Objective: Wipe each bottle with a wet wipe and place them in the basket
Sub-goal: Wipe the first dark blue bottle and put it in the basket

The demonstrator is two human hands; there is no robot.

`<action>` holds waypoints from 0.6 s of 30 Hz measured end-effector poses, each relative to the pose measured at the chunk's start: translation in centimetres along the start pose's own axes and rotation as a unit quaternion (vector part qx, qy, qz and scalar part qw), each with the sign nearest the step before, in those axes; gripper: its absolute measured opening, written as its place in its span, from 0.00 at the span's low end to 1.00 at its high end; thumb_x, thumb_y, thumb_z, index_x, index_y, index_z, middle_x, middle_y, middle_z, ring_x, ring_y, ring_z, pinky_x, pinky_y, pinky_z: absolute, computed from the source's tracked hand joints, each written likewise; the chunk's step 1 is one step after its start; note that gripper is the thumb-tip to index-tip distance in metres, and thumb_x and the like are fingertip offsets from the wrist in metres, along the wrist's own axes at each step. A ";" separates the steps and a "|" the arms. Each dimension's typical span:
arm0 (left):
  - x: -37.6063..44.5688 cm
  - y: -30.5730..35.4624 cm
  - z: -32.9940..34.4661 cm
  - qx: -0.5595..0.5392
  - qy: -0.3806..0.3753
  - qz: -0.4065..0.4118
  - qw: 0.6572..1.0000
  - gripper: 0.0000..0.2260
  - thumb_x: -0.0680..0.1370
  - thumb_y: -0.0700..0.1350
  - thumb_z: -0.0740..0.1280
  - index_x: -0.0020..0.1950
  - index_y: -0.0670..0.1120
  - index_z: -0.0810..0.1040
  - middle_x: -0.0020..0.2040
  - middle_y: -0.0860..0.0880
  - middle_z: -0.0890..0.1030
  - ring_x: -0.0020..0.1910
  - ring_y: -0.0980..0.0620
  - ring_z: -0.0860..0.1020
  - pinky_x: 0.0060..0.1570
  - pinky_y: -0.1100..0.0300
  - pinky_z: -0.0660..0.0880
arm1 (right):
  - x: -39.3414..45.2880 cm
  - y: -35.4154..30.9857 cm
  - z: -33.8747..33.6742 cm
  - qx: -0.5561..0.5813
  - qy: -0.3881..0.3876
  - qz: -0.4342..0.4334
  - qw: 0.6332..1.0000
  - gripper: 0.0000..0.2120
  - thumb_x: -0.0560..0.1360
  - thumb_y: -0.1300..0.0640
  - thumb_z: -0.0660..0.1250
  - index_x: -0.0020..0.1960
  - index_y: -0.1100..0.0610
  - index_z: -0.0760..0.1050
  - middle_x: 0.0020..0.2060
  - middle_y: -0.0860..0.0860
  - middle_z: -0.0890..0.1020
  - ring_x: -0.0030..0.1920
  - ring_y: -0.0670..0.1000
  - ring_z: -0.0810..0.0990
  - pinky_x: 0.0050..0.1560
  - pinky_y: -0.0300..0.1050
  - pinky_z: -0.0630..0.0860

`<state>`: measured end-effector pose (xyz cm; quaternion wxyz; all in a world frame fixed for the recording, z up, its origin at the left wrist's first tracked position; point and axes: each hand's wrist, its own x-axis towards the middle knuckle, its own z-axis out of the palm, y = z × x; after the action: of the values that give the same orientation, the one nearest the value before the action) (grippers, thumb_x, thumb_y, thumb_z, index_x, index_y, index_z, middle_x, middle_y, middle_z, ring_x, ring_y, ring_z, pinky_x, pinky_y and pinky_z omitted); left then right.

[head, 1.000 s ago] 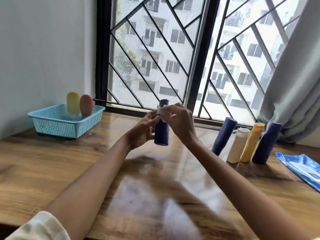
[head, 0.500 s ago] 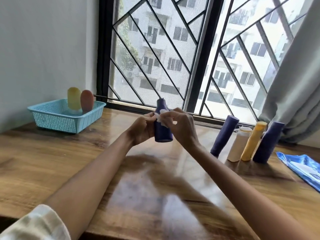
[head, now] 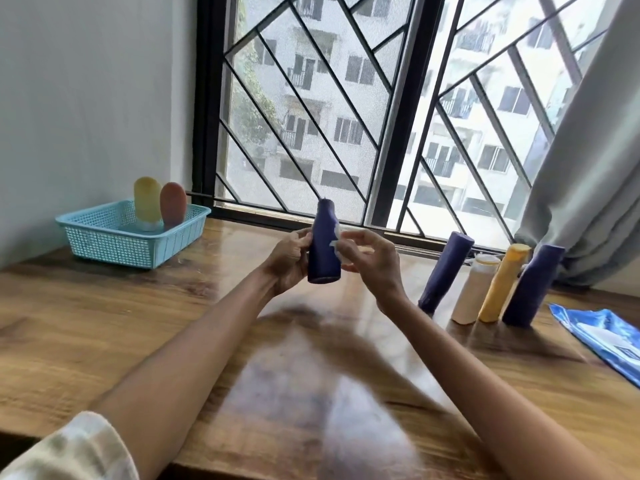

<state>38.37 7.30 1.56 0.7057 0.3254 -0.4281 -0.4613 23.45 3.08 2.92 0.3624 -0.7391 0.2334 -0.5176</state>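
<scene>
A dark blue bottle (head: 322, 249) is held upright above the wooden table, gripped at its left side by my left hand (head: 289, 259). My right hand (head: 369, 259) pinches a small white wet wipe (head: 335, 239) against the bottle's right side. At the far left stands a light blue basket (head: 104, 239) with a yellow bottle (head: 147, 200) and an orange bottle (head: 173, 202) upright in it. Four more bottles stand at the right: a dark blue one (head: 445, 270), a white one (head: 476, 289), a yellow one (head: 504, 282) and another dark blue one (head: 531, 284).
A blue wet wipe pack (head: 607, 337) lies at the table's right edge. A barred window (head: 346, 116) runs along the back, a grey curtain (head: 588, 150) hangs at the right and a white wall closes the left. The wooden table (head: 104, 323) is glossy.
The bottle has been turned in my hands and sits a little lower and more upright. My right hand with the wipe has slid from the bottle's top down to its side.
</scene>
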 end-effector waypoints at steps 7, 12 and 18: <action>0.3 0.0 0.2 0.164 0.029 -0.020 0.986 0.10 0.80 0.49 0.60 0.53 0.45 0.76 0.44 0.50 0.80 0.42 0.51 0.77 0.44 0.58 0.72 | 0.4 0.4 0.2 -0.085 0.038 -0.046 0.995 0.08 0.69 0.57 0.74 0.48 0.49 0.81 0.43 0.49 0.84 0.41 0.50 0.82 0.43 0.48 0.80; -0.3 0.6 0.0 0.144 -0.003 -0.013 0.990 0.09 0.77 0.49 0.65 0.51 0.45 0.79 0.41 0.51 0.83 0.43 0.49 0.80 0.43 0.59 0.79 | -0.4 -0.2 0.5 -0.150 0.025 -0.139 0.979 0.09 0.69 0.59 0.74 0.48 0.51 0.81 0.43 0.46 0.81 0.42 0.44 0.78 0.43 0.38 0.73; -0.4 1.1 -0.4 0.137 -0.075 0.009 0.988 0.35 0.59 0.60 0.78 0.60 0.43 0.78 0.52 0.45 0.80 0.49 0.45 0.81 0.49 0.53 0.79 | -0.9 -0.2 0.1 -0.150 0.022 -0.185 0.971 0.08 0.70 0.57 0.73 0.49 0.52 0.81 0.44 0.46 0.83 0.43 0.44 0.80 0.42 0.45 0.78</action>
<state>39.07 8.09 2.18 0.6245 0.3796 -0.5416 -0.4154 23.21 3.87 2.55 0.1402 -0.8036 0.1756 -0.5512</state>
